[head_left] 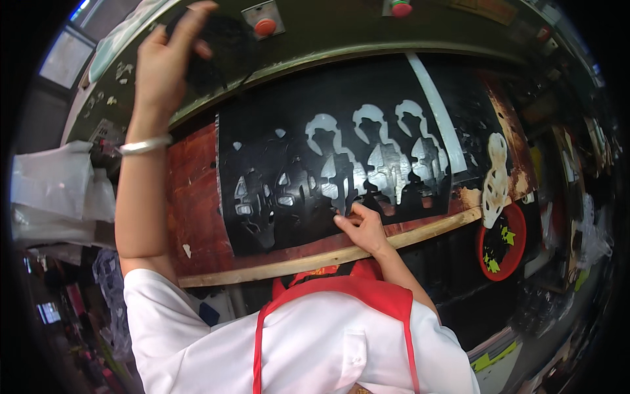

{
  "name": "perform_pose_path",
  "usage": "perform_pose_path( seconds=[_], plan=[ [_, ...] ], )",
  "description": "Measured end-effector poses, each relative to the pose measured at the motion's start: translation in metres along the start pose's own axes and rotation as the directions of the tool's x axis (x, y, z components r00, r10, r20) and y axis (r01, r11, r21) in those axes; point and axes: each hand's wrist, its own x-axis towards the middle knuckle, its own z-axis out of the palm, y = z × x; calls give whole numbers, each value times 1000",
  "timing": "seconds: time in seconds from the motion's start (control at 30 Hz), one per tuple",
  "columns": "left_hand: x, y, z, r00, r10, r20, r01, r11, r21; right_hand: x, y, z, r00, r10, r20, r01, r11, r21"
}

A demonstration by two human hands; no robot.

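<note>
A black sheet (275,98) lies on a reddish-brown board (190,197). Curved, shoe-upper-like shapes are cut out of it, and a pale, shiny surface shows through them. At the sheet's near side my right hand (364,226) is closed, thumb and forefinger pinching by the lower end of the middle cut-out. My left hand (167,56) is raised at the upper left, over the machine's front. Its fingers are closed on a dark, floppy piece (220,49) that looks like black sheet; its outline blends into the dark machine behind.
A wooden strip (308,264) edges the board. A white strip (438,111) crosses the sheet's right part. On the right, a cream pierced pattern piece (495,177) leans by a red bucket (522,246) of black and yellow-green scraps. Red button (265,27) and another button (401,8) stand behind.
</note>
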Motion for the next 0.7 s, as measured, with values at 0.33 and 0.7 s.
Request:
perform_pose_path(
  seconds=[0.33, 0.7],
  plan=[
    [-266, -66, 77, 748, 157, 645, -317, 938, 139, 39, -23, -1, 735, 131, 666, -419, 859, 293],
    [-241, -87, 66, 732, -671, 115, 545, 475, -691, -4, -67, 27, 961, -232, 149, 262, 607, -750]
  ],
)
